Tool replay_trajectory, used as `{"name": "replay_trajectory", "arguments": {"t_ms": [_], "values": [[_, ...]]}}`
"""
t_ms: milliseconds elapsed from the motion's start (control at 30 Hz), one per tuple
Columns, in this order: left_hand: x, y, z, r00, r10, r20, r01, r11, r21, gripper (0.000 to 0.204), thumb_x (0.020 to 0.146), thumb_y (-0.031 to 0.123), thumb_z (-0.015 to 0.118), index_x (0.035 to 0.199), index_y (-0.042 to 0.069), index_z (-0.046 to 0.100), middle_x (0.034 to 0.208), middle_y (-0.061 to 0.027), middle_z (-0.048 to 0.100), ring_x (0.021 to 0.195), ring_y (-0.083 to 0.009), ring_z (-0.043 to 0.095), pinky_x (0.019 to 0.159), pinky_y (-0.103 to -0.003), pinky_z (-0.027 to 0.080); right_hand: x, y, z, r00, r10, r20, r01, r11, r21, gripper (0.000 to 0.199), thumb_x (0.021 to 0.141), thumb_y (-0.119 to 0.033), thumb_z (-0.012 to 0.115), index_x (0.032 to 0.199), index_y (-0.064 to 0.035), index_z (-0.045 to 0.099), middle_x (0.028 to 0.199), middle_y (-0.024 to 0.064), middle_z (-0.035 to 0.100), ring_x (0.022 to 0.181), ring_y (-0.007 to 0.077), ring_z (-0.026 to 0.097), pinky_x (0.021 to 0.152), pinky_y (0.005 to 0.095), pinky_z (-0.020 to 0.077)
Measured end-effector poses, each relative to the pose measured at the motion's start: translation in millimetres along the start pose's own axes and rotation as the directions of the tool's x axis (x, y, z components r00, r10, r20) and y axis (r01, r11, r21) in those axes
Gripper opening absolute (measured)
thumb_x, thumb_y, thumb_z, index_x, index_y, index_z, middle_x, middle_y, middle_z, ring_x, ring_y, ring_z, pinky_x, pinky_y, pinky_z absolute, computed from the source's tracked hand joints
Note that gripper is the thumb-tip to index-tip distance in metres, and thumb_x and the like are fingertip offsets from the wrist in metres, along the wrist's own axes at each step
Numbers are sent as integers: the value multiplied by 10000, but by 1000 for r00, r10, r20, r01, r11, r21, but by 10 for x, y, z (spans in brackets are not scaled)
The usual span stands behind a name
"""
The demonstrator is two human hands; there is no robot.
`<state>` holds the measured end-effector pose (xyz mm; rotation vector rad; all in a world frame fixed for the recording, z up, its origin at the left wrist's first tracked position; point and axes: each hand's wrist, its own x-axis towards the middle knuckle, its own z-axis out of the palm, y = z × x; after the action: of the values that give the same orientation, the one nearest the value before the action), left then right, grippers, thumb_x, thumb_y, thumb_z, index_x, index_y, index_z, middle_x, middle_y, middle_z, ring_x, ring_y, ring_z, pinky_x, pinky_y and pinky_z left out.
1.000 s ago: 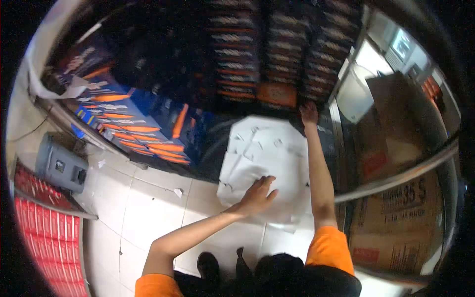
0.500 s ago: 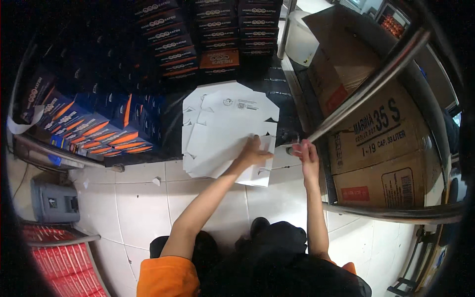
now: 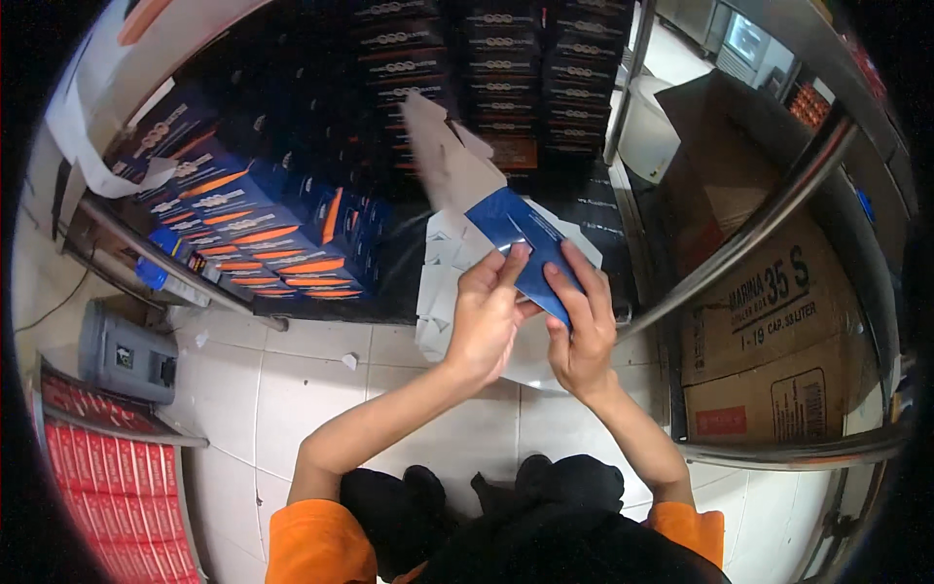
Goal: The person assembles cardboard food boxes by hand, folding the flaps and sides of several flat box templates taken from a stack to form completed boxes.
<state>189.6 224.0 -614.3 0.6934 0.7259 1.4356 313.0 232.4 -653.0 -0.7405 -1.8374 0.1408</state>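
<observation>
A partly folded cardboard box (image 3: 511, 229), blue outside and pale inside, is between my hands, tilted up over the black surface. My left hand (image 3: 489, 316) grips its near left part, thumb pressed on the blue panel. On the right edge of the same panel, my right hand (image 3: 584, 326) has its fingers laid over the top and closed round it. The box's far flap is smeared by motion. Beneath it lie flat white box blanks (image 3: 438, 277) with cut slots, partly hidden by the box and my hands.
Folded blue-and-orange boxes (image 3: 272, 234) are piled at the left, and dark boxes (image 3: 496, 88) stand in columns behind. A metal rail (image 3: 749, 248) slants along the right, before a large brown carton (image 3: 769, 321). Red boxes (image 3: 117, 487) fill a lower-left rack; a grey bin (image 3: 126, 350) stands above it.
A box blank has been lifted off the flat white ones and partly folded, showing its blue side. My right hand has come left from the rail onto it. The view has shifted slightly.
</observation>
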Motion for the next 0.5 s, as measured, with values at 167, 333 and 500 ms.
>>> {"name": "replay_trajectory", "arguments": {"t_ms": [167, 333, 500], "values": [[-120, 27, -70, 998, 19, 63, -19, 1000, -4, 280, 937, 271, 467, 1055, 30, 545, 927, -53, 603, 796, -105, 591, 695, -268, 513, -34, -65, -27, 997, -77, -22, 78, 997, 29, 360, 822, -139, 556, 1150, 11, 540, 1260, 235, 460, 992, 372, 527, 836, 423, 421], [-157, -76, -121, 995, 86, 47, -86, 996, 1, 269, 945, 240, 432, 1085, 25, 511, 959, -58, 591, 837, -113, 583, 720, -253, 488, -25, -266, 208, 998, 61, -23, -63, 991, -120, 425, 824, -89, 535, 1236, 0, 485, 1347, 239, 361, 1025, 390, 454, 887, 447, 367], [-200, 33, -412, 991, -16, 135, 5, 997, 83, 288, 951, 246, 426, 1079, 5, 518, 981, -49, 580, 868, -90, 546, 726, -223, 449, -61, -415, 189, 980, 125, 155, -96, 978, -187, 522, 821, -108, 545, 1313, -17, 398, 1376, 233, 319, 1030, 391, 432, 891, 437, 360]]}}
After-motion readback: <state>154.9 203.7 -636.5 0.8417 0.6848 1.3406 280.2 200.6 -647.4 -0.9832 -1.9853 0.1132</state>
